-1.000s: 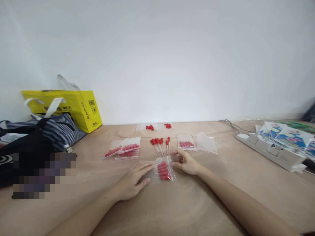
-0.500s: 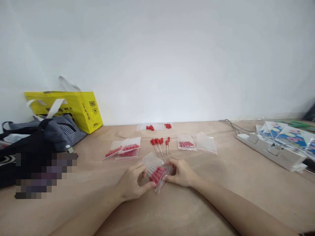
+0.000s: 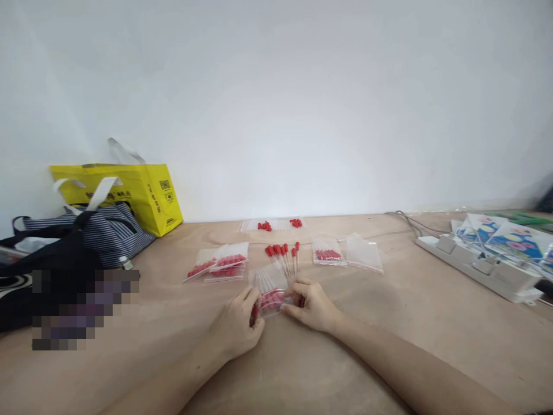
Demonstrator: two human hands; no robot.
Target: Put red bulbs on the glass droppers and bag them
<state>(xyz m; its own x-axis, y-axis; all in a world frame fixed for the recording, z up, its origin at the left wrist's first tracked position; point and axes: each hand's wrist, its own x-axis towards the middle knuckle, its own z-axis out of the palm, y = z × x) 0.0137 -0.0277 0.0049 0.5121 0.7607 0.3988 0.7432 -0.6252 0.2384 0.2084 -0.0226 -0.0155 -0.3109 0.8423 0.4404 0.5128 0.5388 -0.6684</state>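
Note:
A clear plastic bag (image 3: 271, 288) holds several red-capped droppers, caps toward me. My left hand (image 3: 242, 320) grips its left edge, and my right hand (image 3: 309, 304) pinches its right edge. Just beyond lie loose red-capped droppers (image 3: 279, 251), tips toward me. To the left, filled bags (image 3: 227, 262) overlap in a small pile. One filled bag (image 3: 328, 252) lies to the right, beside a flat bag (image 3: 363, 253) with nothing visible inside.
Near the wall are small red caps (image 3: 264, 226) on clear plastic. A yellow bag (image 3: 162, 202), a striped bag (image 3: 112, 230) and dark cloth stand at left. On the right lie a white power strip (image 3: 475, 268), cables and printed packets (image 3: 514, 239).
The held bag has turned from a slant to nearly straight and lies flatter. My left hand has closed more around its left edge. The view has shifted slightly.

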